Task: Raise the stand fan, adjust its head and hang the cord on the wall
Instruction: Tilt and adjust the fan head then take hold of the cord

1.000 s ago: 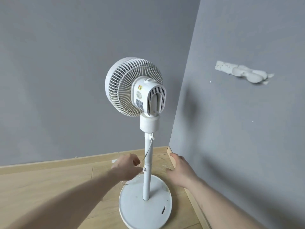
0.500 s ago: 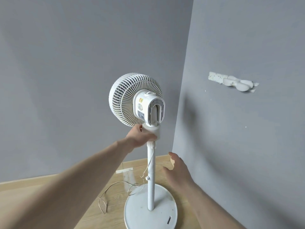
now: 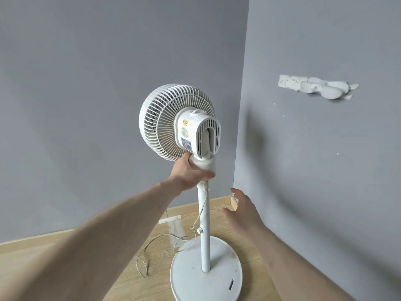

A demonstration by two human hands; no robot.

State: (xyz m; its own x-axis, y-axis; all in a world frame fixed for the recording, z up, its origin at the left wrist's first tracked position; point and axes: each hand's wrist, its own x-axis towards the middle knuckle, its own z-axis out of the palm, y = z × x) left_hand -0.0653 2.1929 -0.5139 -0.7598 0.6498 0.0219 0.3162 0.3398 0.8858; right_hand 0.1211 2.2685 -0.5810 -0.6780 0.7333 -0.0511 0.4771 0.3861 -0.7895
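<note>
Curling round the neck collar (image 3: 205, 165) just under the fan head (image 3: 176, 121), the left hand (image 3: 189, 170) holds it, while the right hand (image 3: 244, 208) hovers beside the pole (image 3: 205, 235), grip wide.

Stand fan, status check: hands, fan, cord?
Left hand grips the fan neck. Right hand open, off the pole. Cord loose on the floor, not hung.

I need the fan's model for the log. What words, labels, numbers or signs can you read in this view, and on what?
Red and yellow sticker on the motor housing: print too blurred to read.
Round label below it: unreadable.
Rating label lower on the housing: lines too small to read.
Base, pole, walls: no text visible.
</note>
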